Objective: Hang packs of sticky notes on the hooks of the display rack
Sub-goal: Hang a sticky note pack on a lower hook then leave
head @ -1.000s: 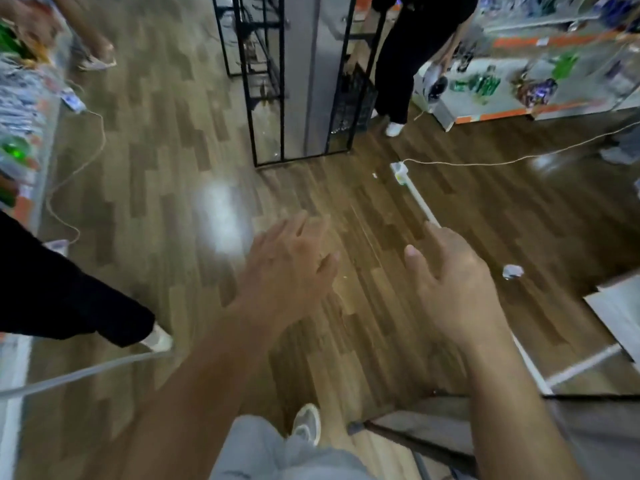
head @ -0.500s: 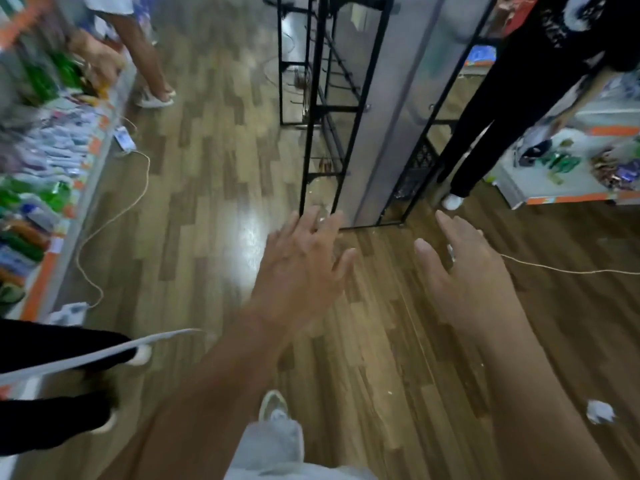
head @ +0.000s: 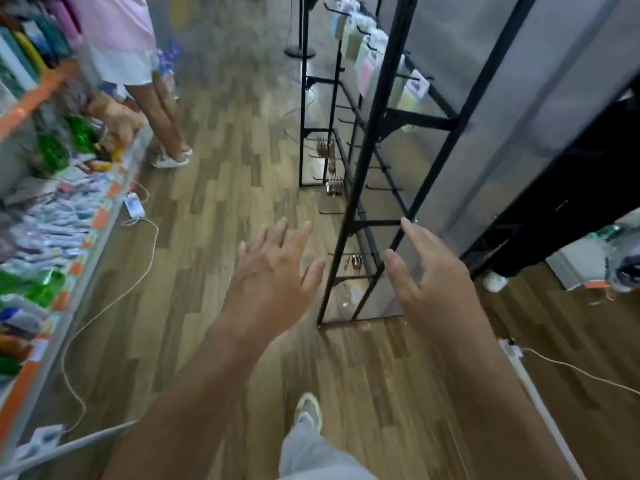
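A black metal display rack (head: 372,123) with a grey back panel stands ahead and to the right, many thin hooks (head: 382,187) sticking out of it. Several pastel packs of sticky notes (head: 365,69) hang on its upper hooks. My left hand (head: 273,275) is stretched forward over the wooden floor, fingers spread, holding nothing. My right hand (head: 429,275) is raised beside it in front of the rack's lower frame, open and empty too. Neither hand touches the rack.
A shelf (head: 45,216) of packaged goods runs along the left, with a white cable (head: 104,306) trailing on the floor. A person in a pink top (head: 138,64) stands at that shelf. Another person in black trousers (head: 568,209) stands behind the rack on the right.
My view has lifted and moved closer to the rack, so its upper hooks and hanging packs show now. Both hands stay outstretched and empty.
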Demonstrator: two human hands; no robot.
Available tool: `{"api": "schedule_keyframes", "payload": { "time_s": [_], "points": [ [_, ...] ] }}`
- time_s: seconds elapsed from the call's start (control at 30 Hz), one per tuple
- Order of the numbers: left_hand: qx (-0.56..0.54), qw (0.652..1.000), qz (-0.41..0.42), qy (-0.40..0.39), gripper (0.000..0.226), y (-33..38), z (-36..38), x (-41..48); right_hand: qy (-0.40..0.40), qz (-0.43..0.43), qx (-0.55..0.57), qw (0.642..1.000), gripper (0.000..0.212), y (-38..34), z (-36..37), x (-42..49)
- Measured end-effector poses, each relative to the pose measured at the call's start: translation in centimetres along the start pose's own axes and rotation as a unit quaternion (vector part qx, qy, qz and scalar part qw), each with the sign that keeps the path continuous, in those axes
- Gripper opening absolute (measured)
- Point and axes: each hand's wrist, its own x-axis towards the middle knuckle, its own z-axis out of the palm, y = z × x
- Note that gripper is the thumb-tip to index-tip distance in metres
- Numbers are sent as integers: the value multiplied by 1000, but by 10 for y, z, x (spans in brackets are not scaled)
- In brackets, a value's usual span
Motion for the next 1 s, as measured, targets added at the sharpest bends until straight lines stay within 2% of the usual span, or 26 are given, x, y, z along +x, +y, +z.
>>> {"api": "schedule_keyframes", "payload": {
  "time_s": [0.27,0.43,0.53,0.73,0.87,1.0],
  "points": [
    [-26,998,-46,45,71,-54,-49,191,8,-95,57,994,49,-61,47,215],
    [-52,997,-20,50,64,-102,-58,309,77,-70,43,994,45,-78,91,327],
    [-56,998,11,26,63,-129,-61,386,121,-6,35,992,44,-74,124,389],
    [-57,985,151,-57,63,-140,-75,533,177,187,28,966,51,-63,148,475],
    [-88,961,237,-115,59,-115,-65,610,260,318,21,912,51,-39,144,501],
    [-141,931,276,-195,58,-82,-41,672,361,435,46,824,54,-11,140,518]
  ]
}}
